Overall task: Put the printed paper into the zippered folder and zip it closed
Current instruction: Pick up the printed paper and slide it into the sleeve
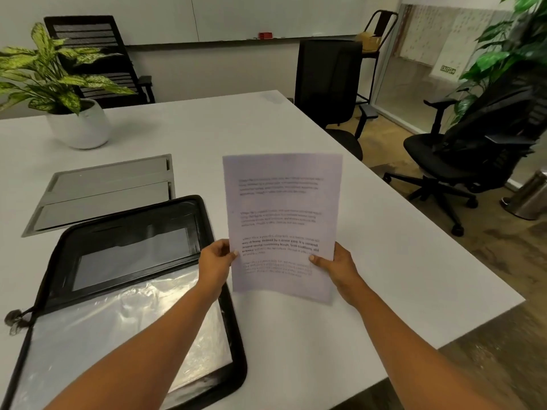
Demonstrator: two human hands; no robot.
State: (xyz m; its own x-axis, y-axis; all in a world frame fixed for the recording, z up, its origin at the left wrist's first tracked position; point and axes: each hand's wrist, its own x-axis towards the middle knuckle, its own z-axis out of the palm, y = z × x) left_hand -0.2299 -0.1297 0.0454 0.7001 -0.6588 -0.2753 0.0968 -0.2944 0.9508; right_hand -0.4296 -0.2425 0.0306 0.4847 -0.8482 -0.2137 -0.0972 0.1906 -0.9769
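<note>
Head cam has both arms stretched out, left hand (pixel 214 261) and right hand (pixel 337 266) each pinching a side edge of the paper (pixel 282 223) near its bottom, thumbs on the front, sheet up off the table (pixel 384 247). It's a white page with four blurry blocks of text, just right of the folder (pixel 130 279), which lies unzipped and flat open, clear plastic sleeve showing. White table also has a potted plant (pixel 59 93), black office chairs (pixel 473 149) around it.
</note>
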